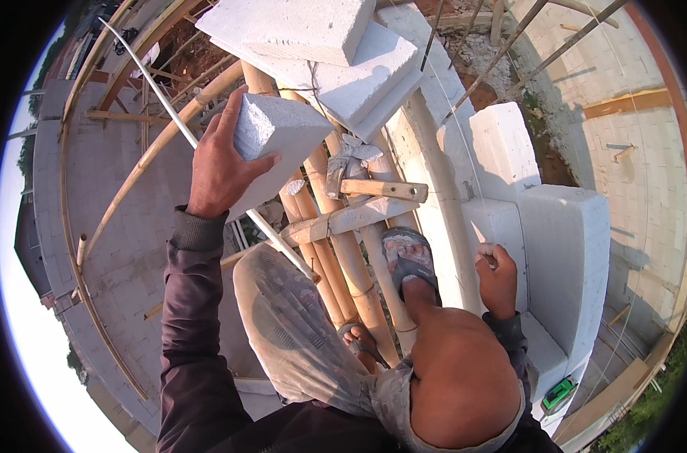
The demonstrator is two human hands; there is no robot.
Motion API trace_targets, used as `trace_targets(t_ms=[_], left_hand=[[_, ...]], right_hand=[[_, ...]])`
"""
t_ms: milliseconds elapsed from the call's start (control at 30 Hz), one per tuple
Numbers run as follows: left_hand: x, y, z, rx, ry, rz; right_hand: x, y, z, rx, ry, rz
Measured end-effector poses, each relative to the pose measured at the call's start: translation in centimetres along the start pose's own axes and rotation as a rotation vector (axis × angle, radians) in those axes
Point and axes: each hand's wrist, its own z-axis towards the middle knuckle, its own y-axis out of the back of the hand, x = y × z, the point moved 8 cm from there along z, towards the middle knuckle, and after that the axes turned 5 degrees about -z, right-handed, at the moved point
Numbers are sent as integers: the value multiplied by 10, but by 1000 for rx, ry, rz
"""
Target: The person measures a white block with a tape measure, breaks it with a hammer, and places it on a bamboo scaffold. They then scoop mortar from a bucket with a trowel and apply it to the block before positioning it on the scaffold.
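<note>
My left hand [226, 162] grips a white lightweight concrete block [287, 132] by its end, thumb on the near side and fingers over the far edge. The block is held tilted above the bamboo poles. My right hand [498, 281] is curled closed beside the block wall [562, 257], fingertips towards the thumb; anything inside it is hidden. Between the hands a hammer-like tool with a wooden handle [385, 189] lies on the bamboo, its head dusted white. More white blocks [305, 30] are stacked at the far end of the scaffold.
I am on a scaffold of bamboo poles [351, 260], with my sandalled feet on it. A pale rod [151, 79] slants past my left hand. A green tape measure [559, 394] sits on the wall at lower right. Paved ground lies far below on the left.
</note>
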Motion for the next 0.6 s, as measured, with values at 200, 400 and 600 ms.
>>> trace_targets(t_ms=[200, 400, 600], left_hand=[[-9, -4, 3, 359, -59, -171], [3, -52, 20, 416, -220, -277], [53, -105, 56, 446, -176, -169]], right_hand=[[4, 4, -4, 23, -7, 1], [-3, -3, -34, 113, -101, 7], [-39, 47, -134, 179, -314, 80]])
